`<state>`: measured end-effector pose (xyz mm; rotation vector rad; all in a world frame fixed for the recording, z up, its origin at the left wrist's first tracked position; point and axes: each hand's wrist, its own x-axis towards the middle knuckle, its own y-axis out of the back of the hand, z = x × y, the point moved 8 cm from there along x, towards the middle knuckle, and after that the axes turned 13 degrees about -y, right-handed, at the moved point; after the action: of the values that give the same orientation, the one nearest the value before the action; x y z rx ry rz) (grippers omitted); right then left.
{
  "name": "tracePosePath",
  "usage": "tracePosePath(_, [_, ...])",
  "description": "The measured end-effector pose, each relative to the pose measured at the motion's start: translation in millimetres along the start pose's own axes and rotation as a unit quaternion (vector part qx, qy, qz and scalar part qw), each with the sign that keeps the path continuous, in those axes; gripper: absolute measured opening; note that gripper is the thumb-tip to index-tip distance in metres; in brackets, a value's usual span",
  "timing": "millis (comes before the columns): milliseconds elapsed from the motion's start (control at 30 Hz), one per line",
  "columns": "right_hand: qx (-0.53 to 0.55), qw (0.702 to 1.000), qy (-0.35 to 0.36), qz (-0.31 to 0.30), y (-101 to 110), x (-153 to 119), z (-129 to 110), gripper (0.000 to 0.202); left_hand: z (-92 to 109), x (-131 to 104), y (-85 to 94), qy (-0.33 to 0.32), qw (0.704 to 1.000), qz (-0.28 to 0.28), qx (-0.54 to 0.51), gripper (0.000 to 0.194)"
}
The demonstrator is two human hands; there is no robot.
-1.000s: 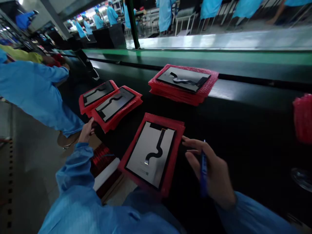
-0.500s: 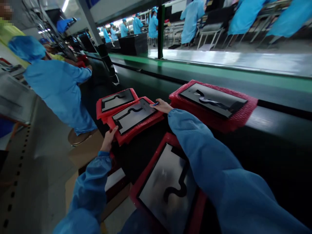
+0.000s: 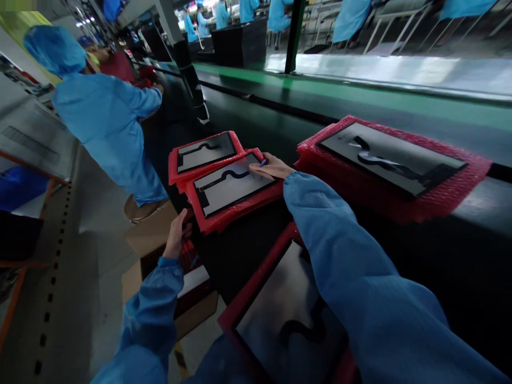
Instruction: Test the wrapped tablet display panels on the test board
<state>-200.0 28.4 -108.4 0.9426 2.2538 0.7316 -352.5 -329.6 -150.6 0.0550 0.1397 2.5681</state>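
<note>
My right hand (image 3: pixel 274 166) is closed around a small blue pen (image 3: pixel 263 162). Its fingers reach over the right end of a flat display panel (image 3: pixel 236 184) with a grey back and a black ribbon strip, lying on a stack of red bubble-wrap sheets (image 3: pixel 224 217). Just left of that stack is my left hand (image 3: pixel 178 233), its fingers loosely apart with nothing visible in them. A similar panel (image 3: pixel 208 152) rests behind on red wrap. In front of me another large panel (image 3: pixel 288 309) lies on red wrap, partly covered by my right sleeve.
At right, a thick stack of red bubble wrap (image 3: pixel 436 210) carries another panel (image 3: pixel 392 157) on the dark belt (image 3: pixel 248 256). Below left stands an open cardboard box (image 3: pixel 152 229). A co-worker in blue (image 3: pixel 108 128) sits at far left beside a grey post (image 3: pixel 168 24).
My left hand has come off the edge of the middle stack. My right hand has shifted slightly over the panel with the pen. The whole view has turned a little downward and left.
</note>
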Motion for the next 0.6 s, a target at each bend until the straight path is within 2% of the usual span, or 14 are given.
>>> tracePosePath(133, [-0.016,1.000,-0.003,0.011,-2,-22,5,0.057,-1,-3,-33.6,0.000,0.999,0.005,-0.038,0.050])
tracePosePath(200, [-0.026,1.000,-0.006,0.017,-4,-37,9,0.053,0,-11,-38.9,0.008,0.999,0.020,-0.044,0.049])
tracePosePath(267, [-0.034,0.999,-0.008,0.016,-10,-56,12,0.050,1,-25,-35.5,0.024,0.998,0.032,-0.054,0.047])
tracePosePath(367, [-0.047,0.999,-0.005,0.004,-26,-92,12,0.048,-1,-60,-14.9,0.062,0.994,0.046,-0.073,0.043])
tracePosePath(433, [-0.056,0.998,0.002,-0.011,-41,-118,8,0.048,-10,-91,8.6,0.101,0.990,0.064,-0.077,0.038])
tracePosePath(533, [-0.065,0.997,0.022,-0.046,-68,-155,-2,0.051,-37,-143,51.7,0.199,0.969,0.124,-0.075,0.039])
tracePosePath(600, [-0.065,0.995,0.034,-0.072,-84,-173,-9,0.054,-52,-171,76.4,0.238,0.958,0.151,-0.055,0.045])
